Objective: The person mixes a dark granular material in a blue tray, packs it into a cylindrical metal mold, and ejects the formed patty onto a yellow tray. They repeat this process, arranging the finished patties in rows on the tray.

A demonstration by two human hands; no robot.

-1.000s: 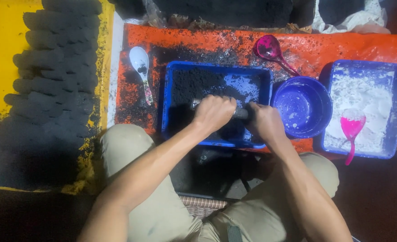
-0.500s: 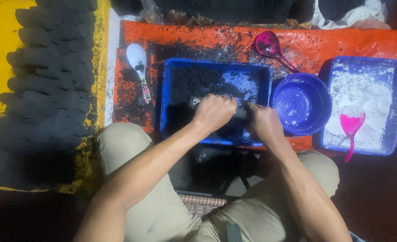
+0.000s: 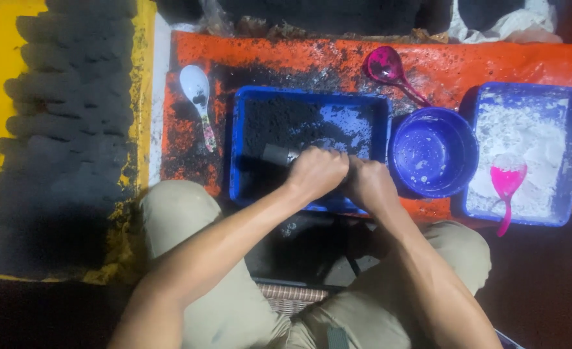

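Two hands meet over the near edge of the blue tray (image 3: 247, 110) of black powder: left hand (image 3: 316, 173) and right hand (image 3: 368, 184), knuckles touching, each grip closed tight around a dark cylinder (image 3: 274, 154) whose end juts toward 9 o'clock. Judged step: pressing or packing the piece. Next move likely calls for steady, even pressure. At 3 o'clock sits a blue bowl (image 3: 433, 152); at 10 o'clock, a white spoon (image 3: 195, 84).

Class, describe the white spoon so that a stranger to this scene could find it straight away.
Start at the orange mat, then the blue tray of dark powder under the hands. The white spoon lies on the mat just left of that tray, bowl away from the person. The other two scoops are pink.
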